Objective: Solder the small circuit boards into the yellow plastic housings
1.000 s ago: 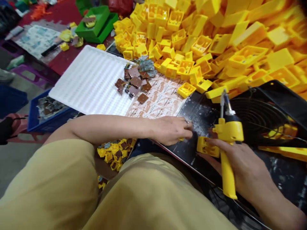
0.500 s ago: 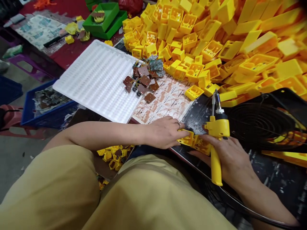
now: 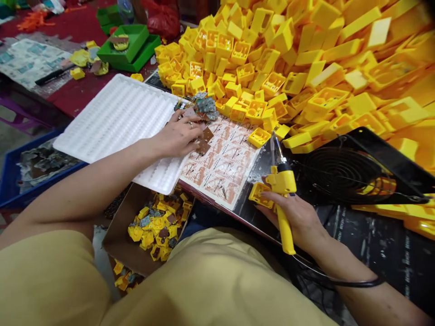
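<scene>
My right hand (image 3: 294, 217) is closed around a yellow soldering gun (image 3: 284, 226), its metal tip pointing up and away from me. The thumb and fingers of that hand also pinch a small open yellow plastic casing (image 3: 258, 194) above the table's front edge. Over a heap of small circuit boards, my left hand (image 3: 181, 133) lies palm down, fingers apart and touching the boards. Brown boards (image 3: 205, 141) show beside its fingertips, and grey-green ones (image 3: 206, 106) lie just beyond. What lies beneath the palm is hidden.
A large pile of yellow casings (image 3: 244, 72) fills the back and right. A black fan (image 3: 350, 174) sits right of the soldering gun. The white ridged tray (image 3: 102, 117) lies left, with a printed sheet (image 3: 220, 167) alongside. Below stands a cardboard box (image 3: 117, 226) of yellow parts.
My left hand has left the yellow casings near my right hand and moved left onto the circuit boards. One casing now shows in my right hand. The view has shifted, revealing more of the cardboard box.
</scene>
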{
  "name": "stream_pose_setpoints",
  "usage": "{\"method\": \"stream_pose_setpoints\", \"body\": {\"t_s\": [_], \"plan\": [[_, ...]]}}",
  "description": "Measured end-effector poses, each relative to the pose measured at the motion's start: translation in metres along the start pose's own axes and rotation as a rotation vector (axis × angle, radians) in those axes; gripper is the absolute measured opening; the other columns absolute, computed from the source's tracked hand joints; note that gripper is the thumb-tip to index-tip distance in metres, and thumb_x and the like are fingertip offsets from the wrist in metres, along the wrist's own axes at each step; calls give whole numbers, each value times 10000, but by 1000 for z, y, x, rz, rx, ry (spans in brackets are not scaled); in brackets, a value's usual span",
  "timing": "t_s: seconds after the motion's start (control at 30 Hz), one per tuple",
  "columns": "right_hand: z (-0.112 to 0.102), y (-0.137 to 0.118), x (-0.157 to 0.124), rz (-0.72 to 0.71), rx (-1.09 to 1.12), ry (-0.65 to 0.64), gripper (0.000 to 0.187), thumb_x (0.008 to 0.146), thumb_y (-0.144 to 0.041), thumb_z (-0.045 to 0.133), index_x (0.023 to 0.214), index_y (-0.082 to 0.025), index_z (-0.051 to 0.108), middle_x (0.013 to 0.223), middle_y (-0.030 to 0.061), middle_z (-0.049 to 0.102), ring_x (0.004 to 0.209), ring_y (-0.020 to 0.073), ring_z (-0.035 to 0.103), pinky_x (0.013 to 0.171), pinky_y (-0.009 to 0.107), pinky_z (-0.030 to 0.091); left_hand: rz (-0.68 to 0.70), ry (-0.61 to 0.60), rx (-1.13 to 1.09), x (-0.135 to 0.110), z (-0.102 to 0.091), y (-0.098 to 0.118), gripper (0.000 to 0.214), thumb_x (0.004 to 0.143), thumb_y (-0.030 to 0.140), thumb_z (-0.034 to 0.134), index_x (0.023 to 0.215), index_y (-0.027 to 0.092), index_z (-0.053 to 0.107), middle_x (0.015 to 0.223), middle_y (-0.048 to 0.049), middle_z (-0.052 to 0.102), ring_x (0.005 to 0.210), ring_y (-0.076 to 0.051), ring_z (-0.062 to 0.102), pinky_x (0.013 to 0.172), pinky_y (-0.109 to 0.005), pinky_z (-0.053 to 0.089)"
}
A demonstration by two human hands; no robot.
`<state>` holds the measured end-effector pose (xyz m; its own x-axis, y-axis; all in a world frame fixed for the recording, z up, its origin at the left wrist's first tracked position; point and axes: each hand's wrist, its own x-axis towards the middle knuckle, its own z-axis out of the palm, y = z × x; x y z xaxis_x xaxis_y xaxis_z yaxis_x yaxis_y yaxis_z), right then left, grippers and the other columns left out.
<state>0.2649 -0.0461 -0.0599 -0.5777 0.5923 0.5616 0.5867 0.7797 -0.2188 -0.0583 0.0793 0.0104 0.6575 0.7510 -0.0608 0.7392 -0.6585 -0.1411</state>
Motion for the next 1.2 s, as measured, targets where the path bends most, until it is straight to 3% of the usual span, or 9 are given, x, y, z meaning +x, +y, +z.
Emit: {"method": "stream_pose_setpoints", "body": {"t_s": [0.13, 0.27, 0.47, 0.6, 0.73, 0.87, 0.97, 1.1, 1.2], "plan": [[-1, -1, 2, 9, -28, -12, 280, 881, -195, 635, 1143, -167, 537, 824, 37, 662, 689, 148, 610, 618, 260, 506, 55, -41, 58, -2, 5, 20, 415, 789, 225, 561, 1196, 162, 617, 1490, -140, 448, 1441, -340, 300, 1153, -594, 162], [1, -2, 5, 3, -25, -27, 255, 889, -183, 618, 1132, -166, 546, 803, 36, 662, 720, 160, 631, 649, 274, 523, -2, 59, -3, 4, 16, 23, 260, 864, 177, 471, 1003, 128, 685, 1296, -148, 624, 1353, -319, 449, 1168, -569, 181], [-2, 1, 2, 33, 26, -23, 331, 885, -320, 644, 1171, -201, 526, 887, 44, 688, 783, 195, 669, 812, 384, 554, -306, 472, -818, -4, -17, 4, 246, 925, 305, 478, 964, 162, 674, 836, -47, 707, 847, -194, 674, 831, -344, 531], [-11, -6, 11, 158, 67, 60, 419, 844, -338, 694, 1187, -201, 497, 1010, 92, 681, 897, 221, 683, 798, 360, 569, -138, 173, -1140, 1, -41, 29, 168, 887, 266, 547, 877, 155, 673, 754, -23, 692, 706, -139, 665, 687, -254, 528], [-16, -25, 30, 338, 244, 125, 471, 789, -304, 755, 1175, -249, 490, 1089, 71, 673, 997, 216, 676, 781, 297, 580, 58, -175, -1098, 17, -40, 79, 145, 839, 210, 573, 904, 149, 687, 730, 1, 698, 644, -106, 649, 615, -200, 487], [-14, -35, 37, 445, 500, 129, 394, 805, -313, 740, 1111, -257, 498, 981, 10, 676, 842, 158, 692, 710, 249, 580, 66, -181, -1110, 17, -34, 114, 142, 832, 211, 587, 923, 154, 680, 788, -16, 713, 734, -131, 675, 672, -221, 498], [-15, -38, 30, 571, 582, 200, 373, 812, -264, 727, 1097, -260, 487, 884, -17, 658, 775, 143, 687, 688, 252, 585, -69, -168, -1537, 5, -23, 120, 309, 902, 378, 543, 1116, 170, 626, 898, -69, 735, 704, -137, 692, 677, -261, 533], [-20, -40, 23, 654, 575, 352, 393, 786, -237, 743, 1077, -279, 482, 901, -2, 650, 777, 156, 681, 705, 283, 599, -78, -129, -1851, -10, -3, 123, 595, 794, 499, 707, 1307, 231, 567, 1326, -145, 615, 1123, -230, 655, 861, -312, 547], [-22, -43, 23, 676, 542, 385, 381, 790, -227, 735, 1069, -299, 485, 911, 5, 645, 775, 170, 676, 712, 311, 603, -129, -57, -1914, -11, 8, 136, 579, 747, 461, 771, 1256, 224, 628, 1358, -128, 597, 1246, -246, 582, 963, -326, 512]]}}
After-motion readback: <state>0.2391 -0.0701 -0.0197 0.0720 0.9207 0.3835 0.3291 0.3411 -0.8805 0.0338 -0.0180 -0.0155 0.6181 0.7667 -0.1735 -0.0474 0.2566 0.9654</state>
